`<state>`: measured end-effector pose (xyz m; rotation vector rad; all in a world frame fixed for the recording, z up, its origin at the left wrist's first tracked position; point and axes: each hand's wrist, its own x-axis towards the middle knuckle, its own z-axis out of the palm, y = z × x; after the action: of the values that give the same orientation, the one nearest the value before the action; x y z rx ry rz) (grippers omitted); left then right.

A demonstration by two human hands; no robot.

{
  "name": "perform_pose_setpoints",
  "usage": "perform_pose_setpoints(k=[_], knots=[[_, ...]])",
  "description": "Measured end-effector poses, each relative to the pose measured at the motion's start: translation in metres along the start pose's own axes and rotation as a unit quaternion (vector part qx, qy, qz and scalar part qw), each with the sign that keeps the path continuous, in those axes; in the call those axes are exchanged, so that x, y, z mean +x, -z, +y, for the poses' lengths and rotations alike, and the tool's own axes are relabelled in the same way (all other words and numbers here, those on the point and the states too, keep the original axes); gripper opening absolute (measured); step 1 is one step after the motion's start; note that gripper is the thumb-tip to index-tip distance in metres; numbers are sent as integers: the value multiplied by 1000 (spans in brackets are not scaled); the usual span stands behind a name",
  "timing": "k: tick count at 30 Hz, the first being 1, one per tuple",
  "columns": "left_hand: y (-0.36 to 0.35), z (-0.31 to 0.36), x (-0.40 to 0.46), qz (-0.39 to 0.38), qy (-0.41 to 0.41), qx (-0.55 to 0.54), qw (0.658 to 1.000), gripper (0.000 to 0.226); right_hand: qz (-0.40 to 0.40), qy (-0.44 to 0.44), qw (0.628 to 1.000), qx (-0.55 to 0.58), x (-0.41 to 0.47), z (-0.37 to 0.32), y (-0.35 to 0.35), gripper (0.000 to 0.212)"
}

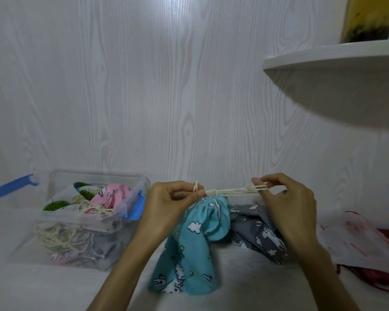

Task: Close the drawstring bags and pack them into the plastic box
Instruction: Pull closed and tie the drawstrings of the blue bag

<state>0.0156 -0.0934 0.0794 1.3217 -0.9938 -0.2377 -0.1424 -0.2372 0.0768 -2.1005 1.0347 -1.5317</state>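
Pinching the cream drawstring (231,191) at the gathered neck of the blue bag (189,243), the left hand (166,207) is curling its thumb and forefinger tight around the cord, with one short end sticking up above the knuckles. The right hand (285,203) is holding the other end of the same cord: its fingers are bent and the knotted loops are hooked around them, so the strands are running taut and nearly level between the two hands. Under the cord, the blue bag, printed with white clouds and small animals, is hanging with its mouth bunched shut at the top and its lower part spreading onto the white surface (245,277).

Just behind and to the right of it, a grey bag (256,230) with a similar white print is lying crumpled, touching the blue one. Further right, a translucent white sheet (357,241) with red marks is lying over something red (368,277).

To the left, the clear plastic box (76,232) is sitting open, its blue latches (135,205) hanging outward. Inside it, a pink bag (112,196) and a green-patterned bag (76,194) are resting on top of others, with loose cream cords tangled among them.

Above right, a white shelf (335,63) is jutting from the wood-grain wall (144,86).
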Motion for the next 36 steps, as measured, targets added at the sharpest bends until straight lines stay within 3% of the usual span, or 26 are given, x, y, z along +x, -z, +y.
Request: perform_pose_setpoints(k=[3,4,7,9,11,13,19,23,31,33,36], knots=[[13,-3,2,47,21,-5,999,9,28,-28,999,6,11,14,20,12],[17,-3,3,56,31,-17,998,11,-16,-47,999,14,16,19,28,7],[24,-2,4,49,55,-52,996,16,-230,-112,967,14,21,22,39,28],[21,-2,4,31,57,-44,997,15,-227,-63,972,0,18,10,35,27],[14,-1,3,18,55,-30,998,15,-197,-8,979,54,11,-12,28,18],[8,-2,2,3,52,-20,998,12,-232,13,968,97,0,-32,15,18],[0,-1,0,-5,63,-60,996,12,-348,66,935,-18,-19,-38,-13,17],[-1,-5,0,7,88,-94,992,11,-336,75,938,-27,-21,-36,-13,13],[-6,-4,1,1,96,-97,991,16,-162,76,984,-6,-18,-37,-15,12],[-4,-3,2,26,92,-88,992,18,-163,65,984,3,-13,-31,-10,11],[1,-6,3,40,101,-68,992,18,-244,38,969,-15,-7,-20,-6,8]])
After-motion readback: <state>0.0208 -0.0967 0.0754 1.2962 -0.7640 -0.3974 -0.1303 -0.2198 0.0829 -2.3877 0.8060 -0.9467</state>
